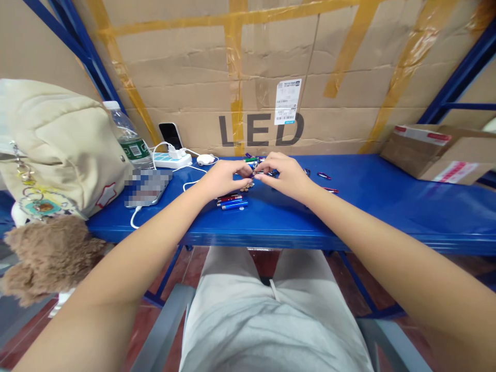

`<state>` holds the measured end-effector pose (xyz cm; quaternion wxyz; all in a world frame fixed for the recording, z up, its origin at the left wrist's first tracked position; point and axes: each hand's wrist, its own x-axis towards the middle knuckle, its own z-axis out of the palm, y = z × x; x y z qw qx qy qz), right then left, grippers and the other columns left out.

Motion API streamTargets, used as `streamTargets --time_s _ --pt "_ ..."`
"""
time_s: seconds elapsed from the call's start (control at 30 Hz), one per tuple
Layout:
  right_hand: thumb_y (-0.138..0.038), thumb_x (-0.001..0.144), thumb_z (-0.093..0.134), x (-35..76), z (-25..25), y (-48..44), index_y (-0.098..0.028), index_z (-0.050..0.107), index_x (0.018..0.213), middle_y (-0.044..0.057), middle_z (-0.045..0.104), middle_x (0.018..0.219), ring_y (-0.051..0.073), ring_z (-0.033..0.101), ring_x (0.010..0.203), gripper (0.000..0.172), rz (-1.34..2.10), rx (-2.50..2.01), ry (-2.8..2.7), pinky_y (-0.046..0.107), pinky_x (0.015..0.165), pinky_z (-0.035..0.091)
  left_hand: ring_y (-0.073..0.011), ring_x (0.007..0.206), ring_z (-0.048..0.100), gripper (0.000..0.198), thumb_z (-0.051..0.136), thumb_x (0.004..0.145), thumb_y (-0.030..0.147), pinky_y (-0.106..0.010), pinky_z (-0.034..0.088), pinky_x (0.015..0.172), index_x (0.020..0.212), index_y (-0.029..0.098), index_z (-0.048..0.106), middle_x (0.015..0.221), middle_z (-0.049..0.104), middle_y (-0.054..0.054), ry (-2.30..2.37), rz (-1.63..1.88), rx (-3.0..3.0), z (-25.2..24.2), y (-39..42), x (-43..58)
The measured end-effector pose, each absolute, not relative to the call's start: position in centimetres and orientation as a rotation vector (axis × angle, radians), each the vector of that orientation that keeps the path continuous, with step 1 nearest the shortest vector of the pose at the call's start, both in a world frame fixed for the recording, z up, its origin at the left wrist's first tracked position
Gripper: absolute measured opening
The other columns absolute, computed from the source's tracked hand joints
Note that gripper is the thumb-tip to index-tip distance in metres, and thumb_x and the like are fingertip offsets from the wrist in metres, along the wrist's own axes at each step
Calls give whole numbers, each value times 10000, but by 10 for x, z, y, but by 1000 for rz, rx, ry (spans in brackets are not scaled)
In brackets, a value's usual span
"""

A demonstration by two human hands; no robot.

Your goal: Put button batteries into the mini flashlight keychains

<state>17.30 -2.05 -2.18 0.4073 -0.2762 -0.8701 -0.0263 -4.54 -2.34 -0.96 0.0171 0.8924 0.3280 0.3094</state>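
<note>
My left hand (229,175) and my right hand (283,174) meet over the blue table (372,206), fingers pinched together at the tips. Between them is something small and dark, too small to name. Just in front of my left hand lie slim, shiny pen-sized tubes, among them a blue tube (234,205) and a dark red tube (229,198). Small gold-coloured round pieces (246,187) sit beneath my fingertips. A pile of coloured and dark small items (253,160) lies behind my hands, partly hidden by them.
A red tube (330,190) and a purple one (324,175) lie right of my hand. Leftward are a phone (149,187) on a white cable, a power strip (172,159), a bottle (129,137) and a beige bag (64,139). A cardboard box (437,152) stands at right.
</note>
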Motion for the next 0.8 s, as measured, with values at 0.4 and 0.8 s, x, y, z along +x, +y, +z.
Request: streamTargets --time_s 0.4,0.8 --pt "-291 889 598 165 -4 -61 -233 737 847 42 679 807 187 606 794 156 -5 -506 -2627 326 781 452 -157 831 686 114 646 808 222 -284 521 800 911 177 666 885 740 -21 1020 983 2714 -7 -21 -51" --pt "-266 918 559 151 -18 -80 -243 764 1027 77 684 949 225 596 944 234 -124 -724 -2783 348 807 400 -149 844 688 129 655 822 224 -271 520 808 937 171 676 899 745 -26 1047 946 2759 -7 -23 -53"
